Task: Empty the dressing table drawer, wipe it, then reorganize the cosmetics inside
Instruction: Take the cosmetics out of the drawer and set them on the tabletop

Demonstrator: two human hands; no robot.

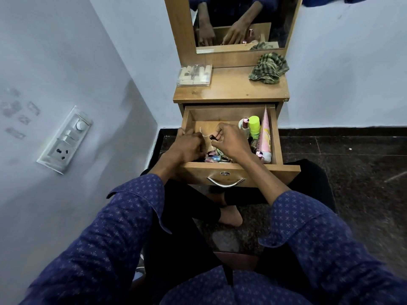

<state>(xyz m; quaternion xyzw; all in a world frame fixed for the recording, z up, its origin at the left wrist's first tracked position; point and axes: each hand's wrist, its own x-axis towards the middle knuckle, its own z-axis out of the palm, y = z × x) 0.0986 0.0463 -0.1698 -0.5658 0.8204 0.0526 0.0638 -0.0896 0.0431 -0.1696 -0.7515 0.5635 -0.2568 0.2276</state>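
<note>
The right hand (231, 140) has a narrow fingertip grip on a small dark tube (213, 137), perhaps a lipstick or liner, held just above the drawer floor near the middle. The pinch is only at one end, so the likeliest slip is the tube rolling out of the fingers and dropping back among the loose items below.

The left hand (187, 146) is curled into a fist at the drawer's left side; I cannot tell whether it holds something or just rests there, since its fingers are turned away from view. If it is gathering several small pieces at once, some could spill on the way out.

Beneath both wrists lies a heap of small cosmetics (214, 158) against the front wall of the drawer (231, 111). Along the right wall stand a green bottle (254, 126), a pale bottle with a pink cap (244, 125) and a long pink tube (265, 135) leaning on the side. A careless sweep of the right forearm could knock these over.

The drawer is pulled far out over the person's lap, and leaning on its front could tip or strain it. On the bench top wait a clear organiser box (195, 75) and a checked cloth (268, 69), both well apart from the hands. Emptying appears barely begun, so wiping looks some way off.
</note>
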